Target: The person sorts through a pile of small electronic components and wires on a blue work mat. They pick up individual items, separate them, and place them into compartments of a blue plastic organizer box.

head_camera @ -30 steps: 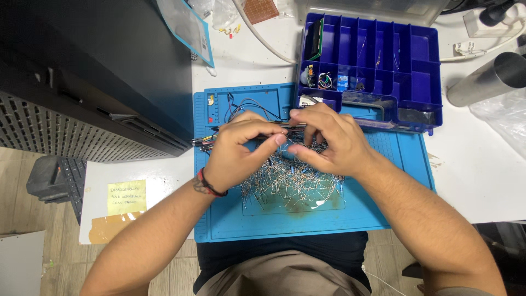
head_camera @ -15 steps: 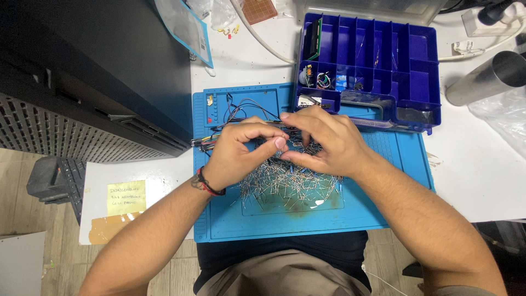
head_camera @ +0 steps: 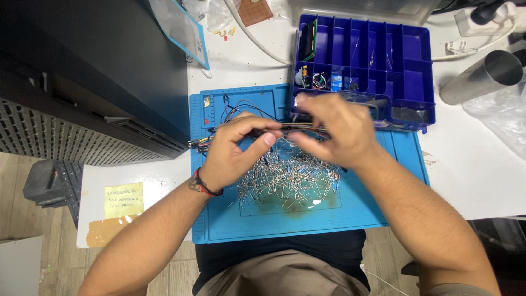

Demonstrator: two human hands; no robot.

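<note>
Seen from the head camera, both hands work over a blue work mat (head_camera: 230, 219) that lies on a white tabletop (head_camera: 471, 164). The left hand (head_camera: 233, 151) has its fingers (head_camera: 266, 138) curled and pressed toward the thumb, pinching one end of a thin bundle of jumper wires (head_camera: 298, 126) that runs level between the two hands. The right hand (head_camera: 334, 131) is blurred; its fingers seem closed around the other end of the same bundle, though how tightly they press I cannot tell. The bundle sits just above the mat, near its far edge and close to the front wall of a dark blue compartment box (head_camera: 419, 82). More loose wires (head_camera: 241, 107) loop on the mat beyond the left hand, and a colourful fan of wire ends (head_camera: 201, 143) sticks out past the mat's left edge. Under and in front of the hands a wide heap of small metal-legged components (head_camera: 290, 181) covers the middle of the mat. The box holds small parts in several of its cells, with a few coloured bits in the cells nearest the hands. To its right a shiny metal cylinder (head_camera: 476, 82) lies tilted on the tabletop beside crumpled clear plastic (head_camera: 501, 129). At the left stands a large black case (head_camera: 87, 77), and a yellow sticky note (head_camera: 124, 200) lies on the tabletop near the left forearm, which wears a red and black wristband (head_camera: 204, 184).
</note>
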